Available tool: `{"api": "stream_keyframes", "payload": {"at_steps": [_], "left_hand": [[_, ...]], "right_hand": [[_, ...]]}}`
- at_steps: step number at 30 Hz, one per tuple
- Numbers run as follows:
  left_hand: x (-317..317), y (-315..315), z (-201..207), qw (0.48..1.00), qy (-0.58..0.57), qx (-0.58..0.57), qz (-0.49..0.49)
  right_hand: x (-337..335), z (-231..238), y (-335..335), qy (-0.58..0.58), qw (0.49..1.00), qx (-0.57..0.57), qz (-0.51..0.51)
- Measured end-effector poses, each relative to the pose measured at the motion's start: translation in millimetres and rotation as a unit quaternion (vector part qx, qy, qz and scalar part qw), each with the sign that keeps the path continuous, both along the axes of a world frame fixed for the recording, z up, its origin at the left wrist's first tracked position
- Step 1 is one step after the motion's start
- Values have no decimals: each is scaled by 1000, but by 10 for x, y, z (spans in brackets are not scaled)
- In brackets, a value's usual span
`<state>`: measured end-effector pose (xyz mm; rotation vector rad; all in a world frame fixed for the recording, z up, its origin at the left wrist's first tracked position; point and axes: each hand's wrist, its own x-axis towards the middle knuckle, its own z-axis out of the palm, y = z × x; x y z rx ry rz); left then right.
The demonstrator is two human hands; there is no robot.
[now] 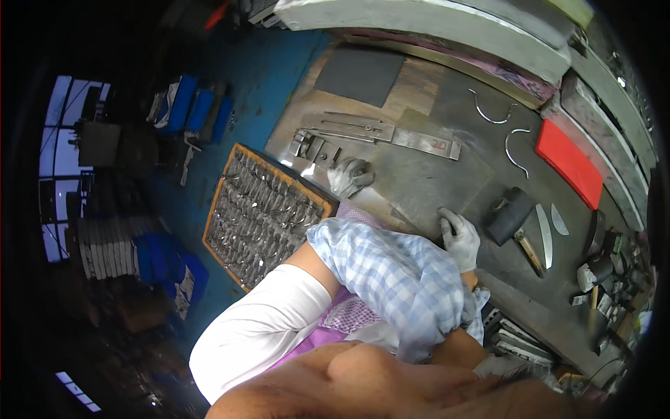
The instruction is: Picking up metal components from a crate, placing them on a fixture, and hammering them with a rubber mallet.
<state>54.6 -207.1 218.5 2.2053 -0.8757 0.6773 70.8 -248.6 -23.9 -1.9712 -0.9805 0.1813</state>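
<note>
Metal fixture (315,148) sits on the grey workbench (426,192), at ten o'clock from the gloved left hand (351,178), which we see just beside it with fingers curled inward. The gloved right hand (460,241) lies at the left hand's four o'clock, its fingers loosely bent above the bench; with both palms turned from us, we cannot tell whether either hand grips anything. We find a long slotted steel bar (412,138) at the left hand's one o'clock and, at eight, a wood-framed tray (220,193) packed with small shiny metal pieces (265,206). At the right hand's two o'clock we spot a black-headed mallet (509,216) and, farther out, a flat red panel (569,165). Two curved metal rods (508,146) lie toward that hand's one o'clock, two pale blades (544,236) at three, while a dark square sheet (359,73) rests at the left hand's twelve.
</note>
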Motion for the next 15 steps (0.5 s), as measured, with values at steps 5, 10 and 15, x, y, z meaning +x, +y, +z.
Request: {"api": "stream_keyframes", "payload": {"at_steps": [5, 10, 15], "left_hand": [[679, 238, -711, 993, 76, 36, 83], [1638, 1263, -1759, 884, 176, 240, 361], [1700, 1724, -2324, 865, 241, 251, 360]], "right_hand": [[74, 214, -55, 30, 999, -12, 24], [308, 639, -732, 63, 992, 41, -97], [590, 497, -970, -130, 906, -327, -235]]}}
